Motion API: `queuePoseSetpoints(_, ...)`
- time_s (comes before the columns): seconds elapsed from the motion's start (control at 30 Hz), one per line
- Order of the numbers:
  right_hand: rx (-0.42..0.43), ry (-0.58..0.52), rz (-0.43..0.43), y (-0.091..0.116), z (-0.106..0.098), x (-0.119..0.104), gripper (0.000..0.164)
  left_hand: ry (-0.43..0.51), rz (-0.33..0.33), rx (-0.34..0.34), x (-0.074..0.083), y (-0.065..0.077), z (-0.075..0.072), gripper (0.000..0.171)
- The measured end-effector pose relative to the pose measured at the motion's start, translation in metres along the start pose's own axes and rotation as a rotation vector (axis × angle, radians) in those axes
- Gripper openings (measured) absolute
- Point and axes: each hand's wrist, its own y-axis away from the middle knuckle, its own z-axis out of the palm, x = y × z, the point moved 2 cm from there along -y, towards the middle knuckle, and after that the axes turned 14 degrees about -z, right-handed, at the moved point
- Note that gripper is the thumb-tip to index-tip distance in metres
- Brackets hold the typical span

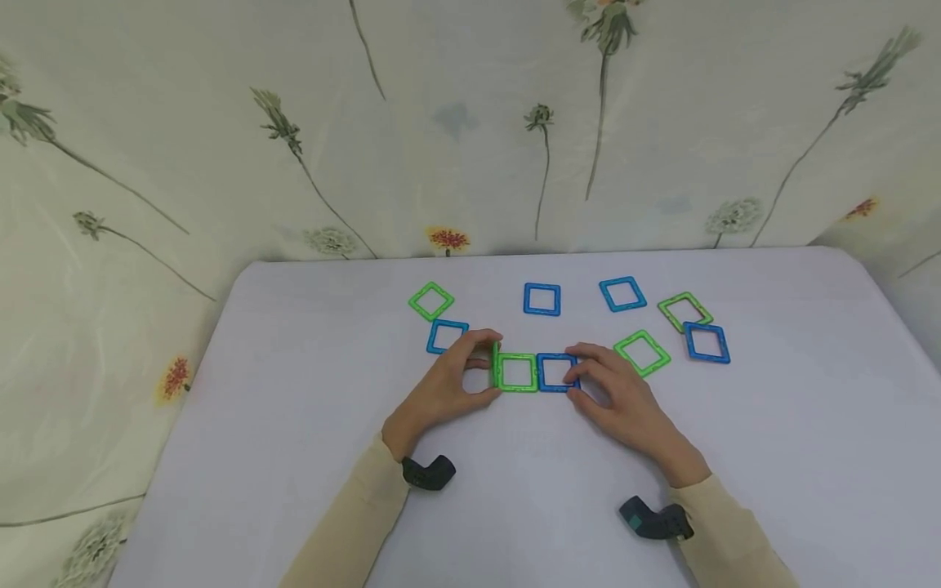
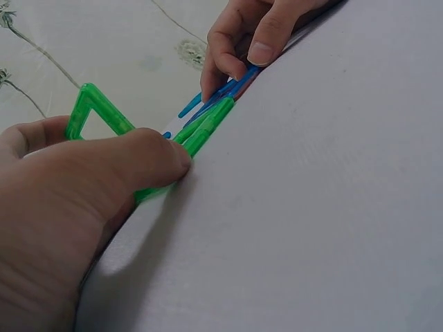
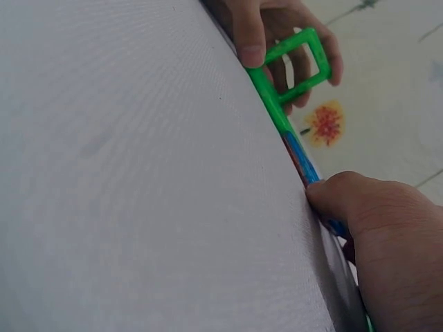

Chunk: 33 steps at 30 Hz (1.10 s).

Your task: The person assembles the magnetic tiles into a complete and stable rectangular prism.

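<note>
In the head view, a flat green square magnetic tile [image 1: 518, 389] lies edge to edge with a flat blue magnetic tile [image 1: 541, 372]. At the green one's left side, another green magnetic tile [image 1: 496, 366] stands upright. My left hand [image 1: 447, 390] holds this upright tile between thumb and fingers; the right wrist view shows its open square frame [image 3: 285, 47]. On the other side, my right hand [image 1: 625, 406] grips the blue tile, thumb at the near edge and fingertips at the far edge. The right hand's fingers are partly hidden in the right wrist view.
Behind the hands lie loose tiles: a green one [image 1: 431, 315] touching a blue one [image 1: 447, 323], two more blue ones [image 1: 541, 312] toward the back, and an overlapping green and blue pair [image 1: 708, 358] at right. Another green tile [image 1: 654, 367] lies close beside the right hand.
</note>
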Motion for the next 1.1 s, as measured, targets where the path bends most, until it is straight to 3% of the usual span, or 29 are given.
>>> queuePoseSetpoints(0.67,0.010,-0.014,0.006,0.0010,-0.0023,-0.0022,0.022,0.038,-0.025,-0.043,0.0008,0.0000,0.0012,0.076)
queuePoseSetpoints(1.1,0.009,-0.041,0.009,0.0015,-0.0034,-0.0026,0.024,0.066,-0.023,-0.035,0.0027,0.0013,0.0006,0.074)
